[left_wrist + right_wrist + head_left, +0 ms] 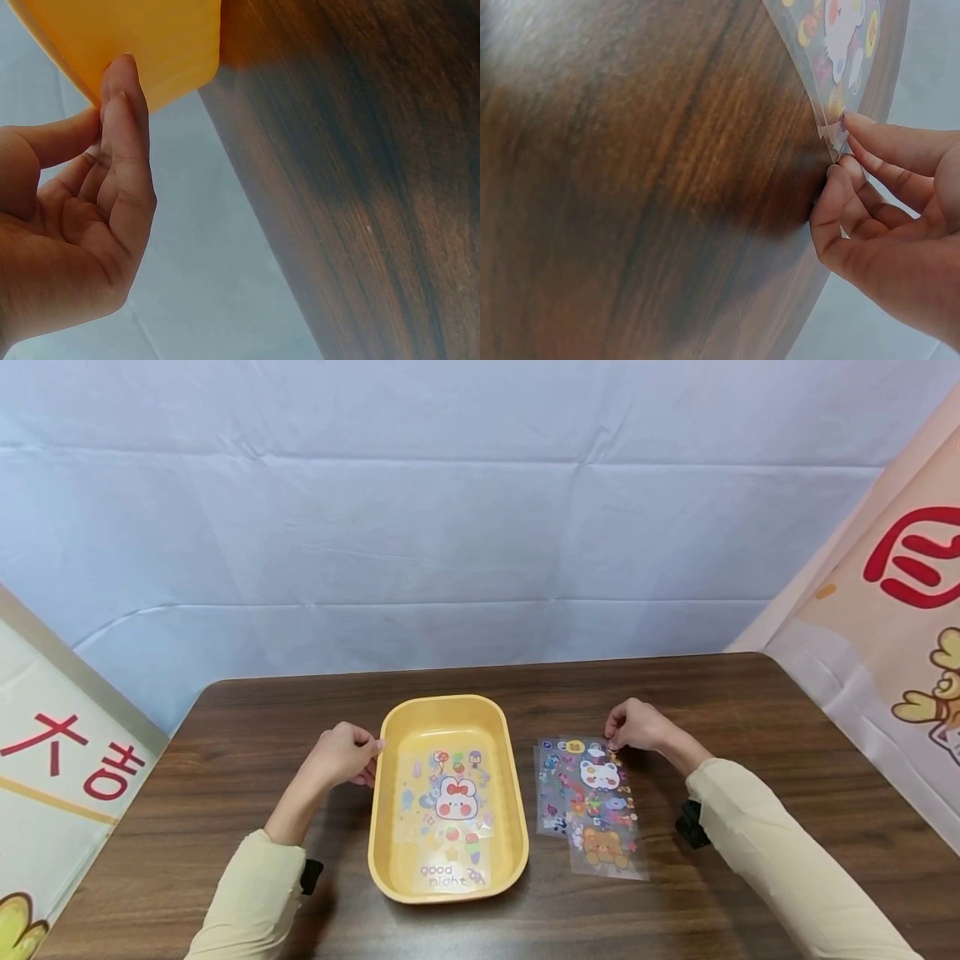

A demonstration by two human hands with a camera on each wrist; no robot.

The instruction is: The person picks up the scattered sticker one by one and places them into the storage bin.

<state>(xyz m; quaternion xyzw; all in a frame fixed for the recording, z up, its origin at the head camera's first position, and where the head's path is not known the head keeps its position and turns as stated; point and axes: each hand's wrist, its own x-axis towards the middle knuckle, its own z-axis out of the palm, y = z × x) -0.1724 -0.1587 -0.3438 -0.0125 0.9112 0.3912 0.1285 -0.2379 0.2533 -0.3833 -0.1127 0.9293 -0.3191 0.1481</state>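
Observation:
My left hand (347, 756) pinches the left rim of a yellow tray (386, 852); in the left wrist view the thumb meets the edge while the fingers lie along the tray's outer wall (169, 45). Inside the tray lie clear sticker sheets (455, 810) with a bunny and the words "good night". Right of the tray, several clear sticker sheets (602, 812) overlap, showing a white bear and a brown bear. With thumb and fingers my right hand (637, 725) pinches their top right corner (832, 135). How many sheets it grips I cannot tell.
Everything rests on a dark wood-grain table (570, 693) with rounded corners. Behind it hangs a pale blue-white cloth (450, 527). Printed banners stand at the left (45, 777) and right (885, 652). A black wrist camera (692, 825) sits under the right sleeve.

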